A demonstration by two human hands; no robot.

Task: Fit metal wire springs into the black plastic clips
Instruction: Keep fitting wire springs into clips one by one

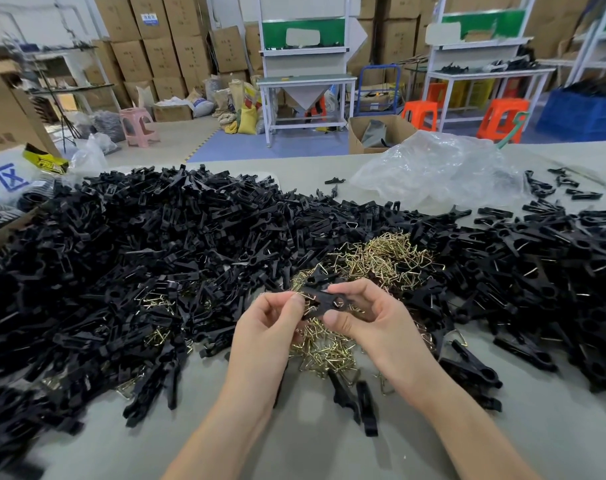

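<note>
Nearest, left hand [267, 327] pinches one wire spring [307, 297]; right hand [374, 323] pinches one black clip [332, 302].

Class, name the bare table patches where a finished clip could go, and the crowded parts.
Bare: the table at its near edge, and a far strip between clip pile and plastic bag. Crowded: the middle, around the wire springs.

Black plastic clips [163, 244] look matt with a faint sheen; the wire springs [381, 258] are bright brassy metal. The bench [294, 452] has a dull grey, smooth top. A crinkled clear plastic bag [440, 168] gleams; behind, brown cardboard boxes [156, 39].
</note>
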